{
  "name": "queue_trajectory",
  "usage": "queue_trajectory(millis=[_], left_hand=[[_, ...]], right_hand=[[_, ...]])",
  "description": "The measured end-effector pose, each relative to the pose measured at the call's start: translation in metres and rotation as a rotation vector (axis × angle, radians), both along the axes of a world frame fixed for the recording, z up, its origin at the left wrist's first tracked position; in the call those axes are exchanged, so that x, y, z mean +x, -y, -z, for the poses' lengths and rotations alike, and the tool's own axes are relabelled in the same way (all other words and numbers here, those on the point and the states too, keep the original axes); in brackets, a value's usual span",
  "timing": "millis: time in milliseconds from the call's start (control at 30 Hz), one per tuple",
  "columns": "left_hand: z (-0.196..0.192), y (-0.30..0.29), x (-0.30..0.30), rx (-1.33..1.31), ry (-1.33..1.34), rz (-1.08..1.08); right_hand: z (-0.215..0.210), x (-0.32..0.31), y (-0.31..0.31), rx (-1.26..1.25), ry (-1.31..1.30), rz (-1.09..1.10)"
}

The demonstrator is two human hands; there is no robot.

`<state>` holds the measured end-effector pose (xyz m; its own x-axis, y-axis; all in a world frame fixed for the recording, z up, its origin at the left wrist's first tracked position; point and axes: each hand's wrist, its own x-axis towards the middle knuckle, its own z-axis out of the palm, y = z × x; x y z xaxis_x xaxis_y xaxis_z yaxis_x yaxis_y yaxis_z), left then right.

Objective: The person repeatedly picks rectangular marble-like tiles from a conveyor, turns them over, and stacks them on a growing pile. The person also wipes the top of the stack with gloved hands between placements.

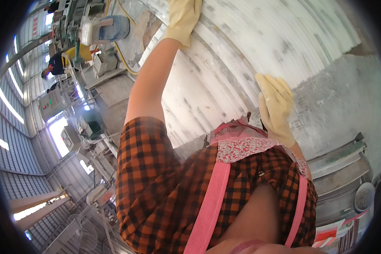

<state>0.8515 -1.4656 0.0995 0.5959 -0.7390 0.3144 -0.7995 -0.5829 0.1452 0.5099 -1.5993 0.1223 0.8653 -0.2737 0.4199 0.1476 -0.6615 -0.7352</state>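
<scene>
Many long, narrow white strips with grey and brown patches, seemingly stone, lie side by side on a grey work surface (326, 91). A greyer line (229, 40) runs among the strips (199, 84) between my two hands. My left hand (184, 19), in a cream rubber glove, rests on the strips at the top edge of the picture. Its fingertips are cut off there, but the fingers that show look stretched out. My right hand (277, 101), gloved alike, is at the strips' near right ends. Its fingers are extended and close together, with nothing visible held in them.
A pink apron (209, 203) covers my front against the table edge. At right are stacked slabs (338, 165) and a round grey object (364, 197). A blue-and-white plastic container (110, 29), a yellow hose (125, 63), machinery and another person (57, 65) are at left.
</scene>
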Motion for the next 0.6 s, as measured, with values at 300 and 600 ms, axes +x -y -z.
queue_trajectory(millis=[300,600], left_hand=[[-0.023,-0.047,-0.026,-0.615,0.278,-0.137],[-0.015,-0.256,-0.118,-0.673,-0.239,-0.620]], right_hand=[[0.005,-0.004,0.004,0.031,0.011,-0.033],[-0.021,0.007,-0.015,-0.097,-0.156,0.024]])
